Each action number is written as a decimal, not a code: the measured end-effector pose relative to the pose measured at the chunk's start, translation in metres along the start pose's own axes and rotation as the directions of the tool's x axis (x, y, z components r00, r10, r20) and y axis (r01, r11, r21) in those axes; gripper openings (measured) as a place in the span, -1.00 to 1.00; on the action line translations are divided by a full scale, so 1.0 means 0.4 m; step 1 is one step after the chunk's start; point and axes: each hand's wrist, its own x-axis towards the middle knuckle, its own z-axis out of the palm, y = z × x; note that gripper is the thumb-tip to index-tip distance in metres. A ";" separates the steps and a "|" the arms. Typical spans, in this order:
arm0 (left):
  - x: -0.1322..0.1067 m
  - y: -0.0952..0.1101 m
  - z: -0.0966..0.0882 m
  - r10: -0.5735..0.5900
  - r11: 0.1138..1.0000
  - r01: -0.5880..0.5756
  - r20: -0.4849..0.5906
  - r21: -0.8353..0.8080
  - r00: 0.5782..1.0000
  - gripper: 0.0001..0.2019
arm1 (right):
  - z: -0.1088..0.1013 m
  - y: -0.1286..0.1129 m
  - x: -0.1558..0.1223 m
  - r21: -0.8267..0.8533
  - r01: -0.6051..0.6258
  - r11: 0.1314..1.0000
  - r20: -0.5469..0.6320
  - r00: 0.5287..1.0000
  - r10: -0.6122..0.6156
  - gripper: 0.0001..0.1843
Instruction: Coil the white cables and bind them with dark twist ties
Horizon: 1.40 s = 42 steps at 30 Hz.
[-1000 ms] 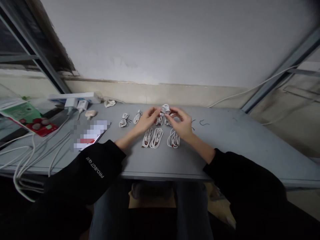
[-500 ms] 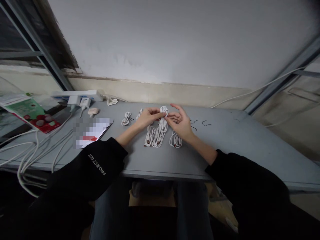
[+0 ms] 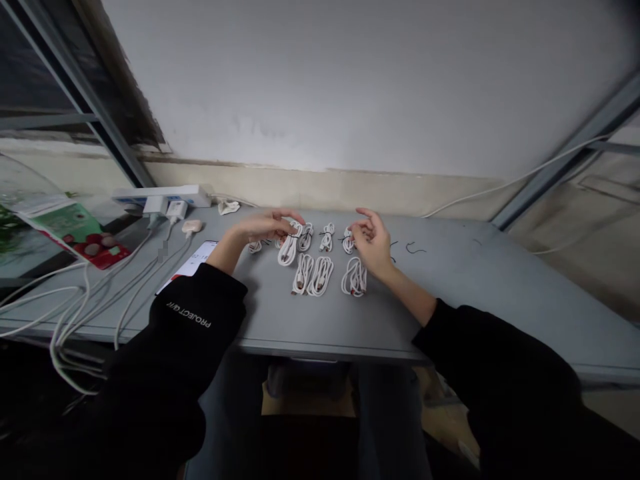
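Note:
White cables, each coiled into a small bundle and bound with a black twist tie, lie in two rough rows on the grey table (image 3: 450, 280). My left hand (image 3: 267, 227) hangs at the far row, its fingertips at the top of a tilted bundle (image 3: 289, 247) and holding nothing I can see. It partly hides another bundle (image 3: 255, 247). My right hand (image 3: 369, 237) is open just right of a small bundle (image 3: 348, 243), apparently not touching it. A near-row bundle (image 3: 354, 278) lies below that hand.
Short black wire ties (image 3: 415, 249) lie right of the bundles. At the back left stand a white power strip (image 3: 160, 195) with plugged-in chargers and a phone (image 3: 189, 261). Loose white cables (image 3: 85, 313) spill over the table's left edge. A green-and-red package (image 3: 80, 233) lies further left.
My hands have moved apart and let go of the long bundle held between them. The middle bundles now show uncovered, and my left hand has shifted left over the far row.

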 end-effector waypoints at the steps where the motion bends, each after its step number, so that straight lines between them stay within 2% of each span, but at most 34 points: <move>1: -0.005 0.003 -0.009 -0.022 1.000 0.021 0.019 0.017 1.000 -0.77 | -0.001 0.005 0.002 -0.001 0.001 1.000 -0.008 1.000 -0.001 -0.66; 4: -0.014 0.008 -0.029 -0.111 0.990 0.101 0.104 0.101 0.988 -0.76 | -0.004 0.018 0.008 -0.006 0.000 1.000 -0.022 1.000 -0.001 -0.68; 9: -0.011 0.000 -0.043 -0.275 0.942 0.203 0.267 0.266 0.924 -0.72 | -0.007 0.027 0.014 -0.029 -0.027 0.999 -0.031 0.999 0.026 -0.75; 12: -0.004 -0.008 -0.043 -0.330 0.918 0.251 0.241 0.309 0.912 -0.73 | -0.006 0.028 0.015 -0.045 -0.038 0.998 -0.040 0.999 0.036 -0.77; 18: 0.004 -0.019 -0.034 -0.368 0.884 0.280 0.188 0.373 0.911 -0.75 | -0.002 0.031 0.015 -0.053 -0.060 0.997 -0.049 0.997 0.058 -0.80; 23: 0.010 -0.020 -0.037 -0.351 0.857 0.242 0.172 0.455 0.920 -0.74 | -0.002 0.030 0.015 -0.063 -0.079 0.995 -0.033 0.997 0.077 -0.80; 34: 0.014 -0.018 -0.039 -0.318 0.721 0.175 0.095 0.671 0.943 -0.78 | -0.001 0.030 0.016 -0.091 -0.095 0.991 -0.026 0.995 0.093 -0.80; 38: 0.013 -0.014 -0.030 -0.228 0.752 0.103 0.110 0.651 0.967 -0.79 | 0.000 0.027 0.015 -0.085 -0.102 0.991 -0.027 0.995 0.100 -0.81; 40: 0.010 -0.008 -0.011 -0.144 0.788 0.043 0.116 0.615 0.983 -0.77 | 0.000 0.026 0.014 -0.090 -0.100 0.991 -0.025 0.995 0.098 -0.81; 42: 0.009 -0.002 0.019 -0.076 0.780 -0.001 0.096 0.625 0.993 -0.72 | 0.000 0.026 0.014 -0.100 -0.095 0.991 -0.018 0.995 0.093 -0.81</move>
